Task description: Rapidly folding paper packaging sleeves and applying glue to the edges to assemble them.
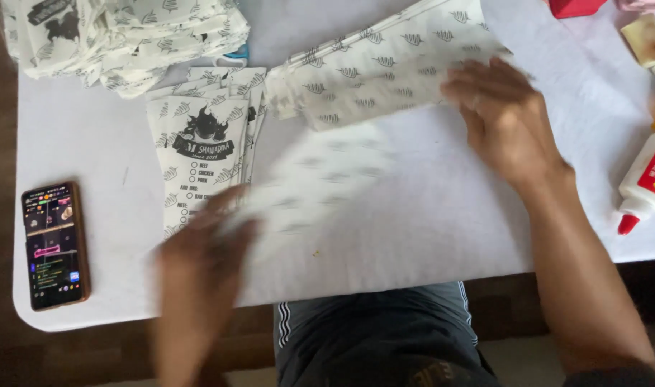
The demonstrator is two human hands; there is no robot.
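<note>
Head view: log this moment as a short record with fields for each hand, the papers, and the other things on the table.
left hand: blurred, at the edge of a blurred printed sheet
right hand: flat on a stack of patterned paper
folded paper sleeves: fanned pile beside the left hand
heap of paper: far left corner
phone: screen lit, left edge of white table
glue bottle: lying at the right edge

Phone (pixel 55 246) left, glue bottle (pixel 648 180) right — paper sheets (pixel 385 68) between.

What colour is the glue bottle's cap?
Red, on the white glue bottle at the table's right edge; the head view shows it.
</note>
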